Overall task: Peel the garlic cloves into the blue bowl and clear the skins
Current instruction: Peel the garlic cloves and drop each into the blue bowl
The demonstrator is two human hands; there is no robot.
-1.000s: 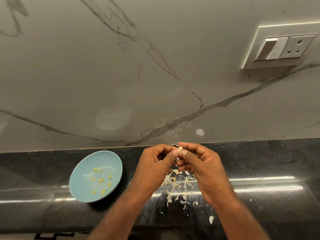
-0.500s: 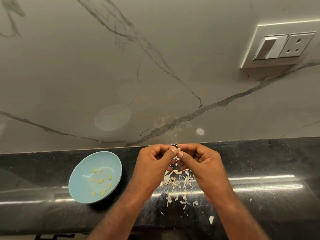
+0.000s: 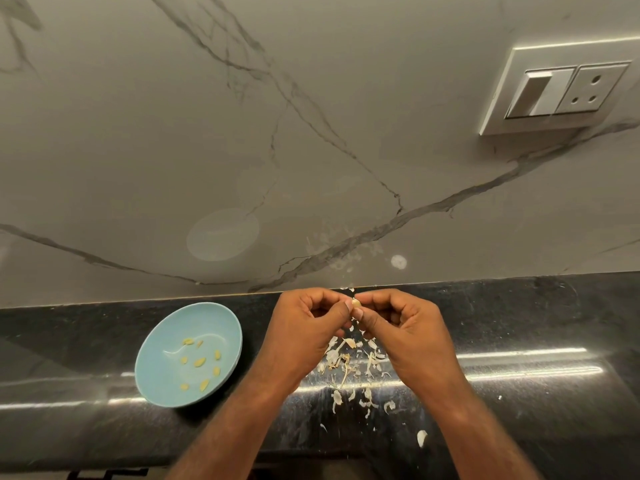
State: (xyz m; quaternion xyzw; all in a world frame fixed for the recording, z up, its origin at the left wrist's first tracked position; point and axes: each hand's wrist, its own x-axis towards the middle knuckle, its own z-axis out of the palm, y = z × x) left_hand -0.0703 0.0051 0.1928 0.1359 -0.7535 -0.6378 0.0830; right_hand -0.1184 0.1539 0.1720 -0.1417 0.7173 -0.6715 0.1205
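Left hand point(image 3: 304, 327) and right hand point(image 3: 401, 327) pinch one garlic clove point(image 3: 355, 302), apparently part-peeled, over skins point(image 3: 349, 362) on the tabletop point(image 3: 519, 323); bowl point(image 3: 162, 344) left.

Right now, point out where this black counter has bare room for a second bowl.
Widest bare patch: glossy black stone counter right of the right hand, back to the marbled wall. A smaller one lies left of the round pale-blue bowl. Crowded: papery garlic skins litter the counter beside the left hand, towards the front edge.

Bowl point(image 3: 162, 382) left of skins point(image 3: 349, 362), on counter point(image 3: 519, 323).
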